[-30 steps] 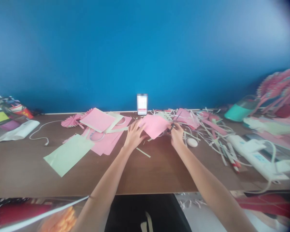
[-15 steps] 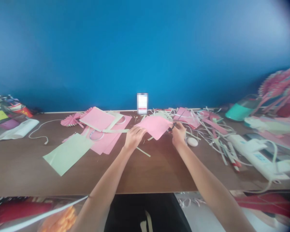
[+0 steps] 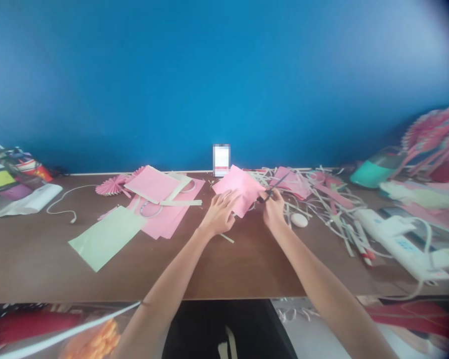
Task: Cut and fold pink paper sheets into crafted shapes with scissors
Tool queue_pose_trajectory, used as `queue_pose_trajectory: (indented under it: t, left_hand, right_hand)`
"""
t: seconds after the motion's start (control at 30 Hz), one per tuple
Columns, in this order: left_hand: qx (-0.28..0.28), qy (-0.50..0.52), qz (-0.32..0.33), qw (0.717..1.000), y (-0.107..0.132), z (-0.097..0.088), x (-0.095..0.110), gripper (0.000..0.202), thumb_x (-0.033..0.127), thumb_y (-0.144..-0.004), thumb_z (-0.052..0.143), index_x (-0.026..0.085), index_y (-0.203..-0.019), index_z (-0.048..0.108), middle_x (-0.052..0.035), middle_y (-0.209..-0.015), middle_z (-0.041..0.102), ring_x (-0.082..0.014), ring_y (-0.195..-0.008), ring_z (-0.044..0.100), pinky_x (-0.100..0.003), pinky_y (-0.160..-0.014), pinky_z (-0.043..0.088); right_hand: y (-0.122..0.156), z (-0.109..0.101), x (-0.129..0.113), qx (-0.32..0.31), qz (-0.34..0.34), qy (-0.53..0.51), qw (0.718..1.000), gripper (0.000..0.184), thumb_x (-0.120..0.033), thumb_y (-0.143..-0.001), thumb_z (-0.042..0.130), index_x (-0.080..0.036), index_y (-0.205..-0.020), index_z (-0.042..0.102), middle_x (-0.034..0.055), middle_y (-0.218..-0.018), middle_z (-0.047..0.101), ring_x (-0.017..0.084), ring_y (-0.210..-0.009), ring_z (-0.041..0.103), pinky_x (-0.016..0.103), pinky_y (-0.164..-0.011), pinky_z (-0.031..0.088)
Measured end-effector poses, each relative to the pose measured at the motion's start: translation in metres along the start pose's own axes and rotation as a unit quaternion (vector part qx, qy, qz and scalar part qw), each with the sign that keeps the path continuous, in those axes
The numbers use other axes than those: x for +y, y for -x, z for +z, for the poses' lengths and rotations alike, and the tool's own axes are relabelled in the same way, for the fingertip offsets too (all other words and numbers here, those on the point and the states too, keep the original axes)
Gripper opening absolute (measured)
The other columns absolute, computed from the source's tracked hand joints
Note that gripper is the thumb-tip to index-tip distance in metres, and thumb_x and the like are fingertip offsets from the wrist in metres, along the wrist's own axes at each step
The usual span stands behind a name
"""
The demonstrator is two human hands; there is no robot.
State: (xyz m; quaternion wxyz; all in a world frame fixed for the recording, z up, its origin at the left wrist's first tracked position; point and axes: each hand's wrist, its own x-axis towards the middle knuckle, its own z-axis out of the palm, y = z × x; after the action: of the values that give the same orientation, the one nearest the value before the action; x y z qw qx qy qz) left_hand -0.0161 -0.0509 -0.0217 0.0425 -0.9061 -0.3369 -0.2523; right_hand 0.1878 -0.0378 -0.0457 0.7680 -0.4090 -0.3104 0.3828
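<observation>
Here, pink paper (image 3: 236,188) under spread left fingers (image 3: 227,200), right fingers (image 3: 272,200) closed on scissors (image 3: 276,187) at its edge

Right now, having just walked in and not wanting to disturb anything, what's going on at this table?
A person is working at a wooden table with bare hands. Their left hand is at the lower edge of a pink paper sheet, and their right hand grips dark-bladed scissors at the sheet's right side. To the left lie pink paper sheets, a pale green paper sheet and a pleated pink paper fan. To the right is a tangle of paper strips.
</observation>
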Motion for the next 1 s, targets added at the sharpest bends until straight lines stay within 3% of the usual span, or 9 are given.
queue_pose_trajectory:
  t: [0.2,0.3,0.4,0.5,0.57,0.67,0.73,0.83,1.0]
  left_hand:
    - [0.042,-0.048,-0.094,0.994,-0.002,0.012,-0.004,0.079,0.018,-0.079,0.049,0.016,-0.149,0.013,-0.0106,-0.155,0.016,-0.0298,-0.143,0.011,-0.049,-0.113,0.018]
    - [0.112,-0.03,-0.129,0.985,0.0,0.011,-0.012,0.065,0.01,-0.083,0.04,0.019,-0.146,0.025,-0.01,-0.153,0.025,-0.0268,-0.142,0.016,-0.047,-0.112,0.021]
    - [0.184,0.056,-0.157,0.969,0.004,0.007,-0.025,0.053,0.005,-0.082,0.039,0.02,-0.132,0.047,-0.0089,-0.14,0.047,-0.0261,-0.134,0.036,-0.048,-0.107,0.031]
    - [0.229,0.212,-0.232,0.921,0.007,0.005,-0.039,0.036,0.01,-0.08,0.047,0.018,-0.112,0.061,-0.0081,-0.11,0.067,-0.0244,-0.107,0.058,-0.041,-0.092,0.046]
    - [0.246,0.331,-0.322,0.852,0.007,0.005,-0.046,0.024,0.02,-0.082,0.051,0.016,-0.102,0.064,-0.0073,-0.096,0.069,-0.022,-0.092,0.063,-0.035,-0.08,0.051]
    - [0.209,0.511,-0.387,0.739,0.005,0.009,-0.05,0.03,0.034,-0.078,0.062,0.012,-0.097,0.067,-0.0082,-0.087,0.071,-0.0207,-0.083,0.066,-0.031,-0.073,0.053]
    - [0.153,0.59,-0.38,0.695,0.004,0.011,-0.048,0.037,0.037,-0.071,0.07,0.011,-0.097,0.068,-0.0101,-0.089,0.071,-0.0221,-0.084,0.067,-0.033,-0.077,0.053]
    - [0.084,0.614,-0.37,0.692,0.006,0.013,-0.042,0.041,0.04,-0.067,0.073,0.01,-0.095,0.07,-0.0119,-0.095,0.072,-0.0258,-0.09,0.067,-0.038,-0.084,0.052]
    - [0.023,0.583,-0.351,0.733,0.009,0.007,-0.037,0.037,0.039,-0.07,0.069,0.013,-0.096,0.07,-0.01,-0.099,0.071,-0.0269,-0.094,0.066,-0.038,-0.085,0.051]
  right_hand:
    - [0.003,0.007,-0.007,-0.062,0.124,-0.113,0.984,0.028,-0.02,-0.061,0.076,-0.022,-0.078,0.054,-0.0074,-0.069,0.057,0.006,-0.054,0.053,0.016,-0.044,0.043]
    - [0.005,0.009,-0.011,-0.118,0.151,-0.114,0.975,0.025,-0.022,-0.063,0.074,-0.023,-0.079,0.055,-0.0064,-0.07,0.059,0.009,-0.057,0.056,0.019,-0.047,0.046]
    - [0.004,0.006,-0.016,-0.122,0.145,-0.098,0.977,0.023,-0.025,-0.065,0.072,-0.023,-0.079,0.055,-0.0047,-0.074,0.062,0.011,-0.06,0.058,0.021,-0.048,0.048]
    - [-0.004,0.0,-0.019,-0.083,0.144,-0.098,0.981,0.021,-0.034,-0.069,0.069,-0.022,-0.082,0.056,-0.0018,-0.079,0.065,0.011,-0.064,0.059,0.019,-0.045,0.044]
    - [-0.008,-0.003,-0.018,-0.065,0.17,-0.092,0.979,0.024,-0.039,-0.07,0.067,-0.022,-0.082,0.056,-0.0007,-0.08,0.066,0.011,-0.064,0.059,0.018,-0.043,0.042]
    - [-0.009,-0.006,-0.012,-0.06,0.164,-0.055,0.983,0.028,-0.039,-0.067,0.07,-0.022,-0.085,0.057,0.0,-0.081,0.067,0.012,-0.063,0.059,0.019,-0.043,0.042]
    - [-0.007,-0.005,-0.008,-0.071,0.137,0.001,0.988,0.032,-0.037,-0.064,0.073,-0.023,-0.088,0.058,-0.0003,-0.078,0.067,0.013,-0.063,0.059,0.02,-0.045,0.041]
    - [-0.001,-0.002,-0.008,-0.1,0.087,0.081,0.988,0.038,-0.035,-0.062,0.075,-0.024,-0.094,0.06,-0.0018,-0.073,0.065,0.013,-0.061,0.058,0.02,-0.045,0.04]
    - [0.005,0.004,-0.014,-0.141,0.081,0.081,0.983,0.031,-0.041,-0.068,0.069,-0.022,-0.092,0.063,-0.0011,-0.076,0.063,0.011,-0.055,0.052,0.022,-0.043,0.039]
